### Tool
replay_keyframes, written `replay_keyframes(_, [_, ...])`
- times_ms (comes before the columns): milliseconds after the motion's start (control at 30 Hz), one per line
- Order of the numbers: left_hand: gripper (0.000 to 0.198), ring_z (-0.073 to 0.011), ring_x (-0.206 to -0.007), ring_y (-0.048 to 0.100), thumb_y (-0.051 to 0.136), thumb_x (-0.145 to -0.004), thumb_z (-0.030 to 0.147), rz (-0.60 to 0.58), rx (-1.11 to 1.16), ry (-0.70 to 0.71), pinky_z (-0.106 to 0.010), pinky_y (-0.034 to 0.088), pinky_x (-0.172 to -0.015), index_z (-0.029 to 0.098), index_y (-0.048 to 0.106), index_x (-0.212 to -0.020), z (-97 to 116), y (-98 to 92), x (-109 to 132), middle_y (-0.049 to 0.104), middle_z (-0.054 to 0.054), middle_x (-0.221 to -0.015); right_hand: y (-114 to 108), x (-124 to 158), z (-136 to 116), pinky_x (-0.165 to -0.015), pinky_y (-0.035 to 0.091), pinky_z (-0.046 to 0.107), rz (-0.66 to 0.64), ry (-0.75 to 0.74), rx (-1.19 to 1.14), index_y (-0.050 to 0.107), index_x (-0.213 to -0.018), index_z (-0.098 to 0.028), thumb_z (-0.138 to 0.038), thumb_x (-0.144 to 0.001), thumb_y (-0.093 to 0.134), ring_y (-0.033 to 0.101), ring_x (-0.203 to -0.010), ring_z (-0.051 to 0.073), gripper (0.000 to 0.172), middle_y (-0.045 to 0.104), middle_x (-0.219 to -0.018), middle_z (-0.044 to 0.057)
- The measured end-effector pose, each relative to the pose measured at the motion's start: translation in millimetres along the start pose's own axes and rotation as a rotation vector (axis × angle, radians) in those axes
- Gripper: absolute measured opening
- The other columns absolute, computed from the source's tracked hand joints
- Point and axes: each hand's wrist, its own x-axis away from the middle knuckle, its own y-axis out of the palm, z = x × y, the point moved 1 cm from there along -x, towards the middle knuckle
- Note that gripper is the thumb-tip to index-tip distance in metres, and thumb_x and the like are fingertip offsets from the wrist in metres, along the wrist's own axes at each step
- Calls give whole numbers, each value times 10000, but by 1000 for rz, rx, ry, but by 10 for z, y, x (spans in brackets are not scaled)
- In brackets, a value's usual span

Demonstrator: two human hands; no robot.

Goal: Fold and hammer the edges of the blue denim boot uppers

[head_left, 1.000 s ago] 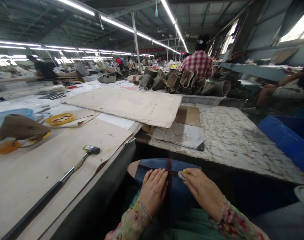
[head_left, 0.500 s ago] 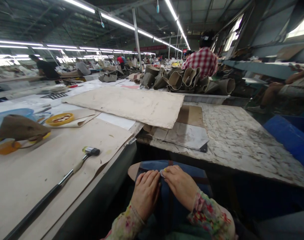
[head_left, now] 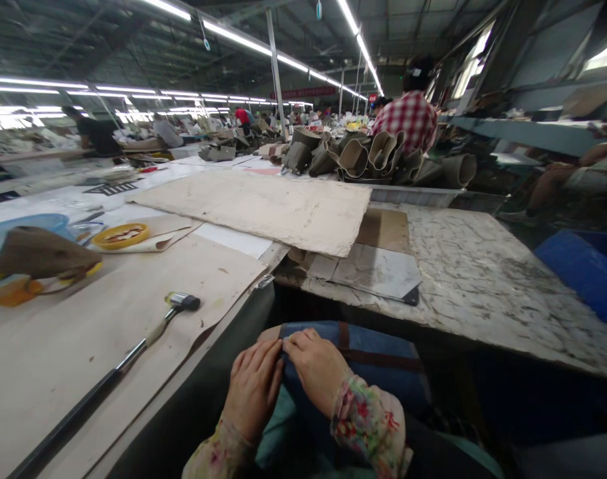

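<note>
Across my lap lies a blue leather-like piece [head_left: 383, 342] with dark brown strips [head_left: 387, 360] crossing it and a tan end [head_left: 269, 334] at its left. My left hand [head_left: 253, 386] is closed over the left part of its far edge, near the tan end. Right beside it, my right hand [head_left: 319, 369] pinches the same edge, its fingertips almost touching the left ones. The thumbs are partly hidden, and anything small between the fingers cannot be made out.
On the left table lies a hammer [head_left: 153, 332] on a beige sheet. Beyond it are a yellow dish [head_left: 120, 235] and a brown leather piece [head_left: 41, 253]. A large cream board [head_left: 263, 206] bridges to the worn right table [head_left: 463, 279]. A blue bin [head_left: 577, 273] stands far right.
Both hands have slid left along the blue piece's far edge, from near the brown strip to the tan end. The small pale thing at my right fingertips no longer shows.
</note>
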Motion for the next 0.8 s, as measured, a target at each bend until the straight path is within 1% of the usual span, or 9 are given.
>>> replay_keyframes(67, [294,-205,-1006,524,395,-888,238,-3,-17,-23,-349,330,-860,156,535,-1133,-51,5,30,610,-65,-1103,2,-59,-42,-677,487,300,-4,-6,-1,545,-1045,-157,-102,-826,463,479,-918,209,241,565,-969,52])
replay_keyframes(167, [305,-209,-1007,518,396,-888,254,-3,-32,-31,-350,335,-868,151,538,-1137,-74,28,63,609,-69,-1101,-8,-92,-64,-655,489,303,-7,-9,2,547,-1043,-160,-100,-830,455,482,-912,213,239,567,-961,49])
replay_keyframes(300, [334,-208,-1044,506,377,-893,249,28,-70,-19,-341,340,-877,159,525,-1178,-38,51,73,571,-81,-1178,-40,9,-7,-686,486,297,-11,-9,6,557,-1025,-169,-99,-825,471,480,-913,207,229,568,-957,45])
replay_keyframes(400, [344,-208,-1069,496,372,-889,213,23,-69,-3,-342,334,-885,190,526,-1195,20,41,48,551,-66,-1213,-89,197,103,-746,478,293,-13,-1,10,553,-1053,-179,-98,-837,458,476,-929,197,249,569,-969,41])
replay_keyframes(533, [326,-203,-1085,487,374,-893,232,24,15,-22,-349,302,-941,195,565,-1154,159,26,-22,579,-51,-1180,-178,539,303,-812,467,298,-7,38,22,551,-1096,-194,-88,-838,464,486,-933,184,293,578,-997,34])
replay_keyframes(633, [326,-198,-1086,486,368,-894,257,20,103,-8,-348,306,-956,194,575,-1138,309,51,-73,593,-43,-1156,-216,784,419,-850,462,330,28,61,46,558,-1105,-186,-57,-823,462,499,-943,191,324,584,-1026,41])
replay_keyframes(700, [326,-200,-1085,486,379,-887,266,-16,131,1,-357,332,-947,194,566,-1144,377,60,-96,592,-42,-1152,-215,925,461,-858,465,350,65,83,50,552,-1123,-183,-56,-825,450,505,-955,199,340,582,-1046,48])
replay_keyframes(767, [326,-205,-1076,494,394,-878,271,-67,118,11,-367,368,-922,194,559,-1149,356,17,-106,588,-49,-1153,-201,1054,487,-854,473,357,110,121,42,552,-1125,-184,-86,-843,434,514,-961,200,320,583,-1046,56])
replay_keyframes(800, [327,-208,-1070,500,397,-876,276,-91,98,15,-369,384,-909,193,556,-1150,295,-37,-103,586,-55,-1154,-194,1118,499,-853,478,353,135,140,36,555,-1119,-184,-109,-856,423,519,-963,198,304,584,-1042,59])
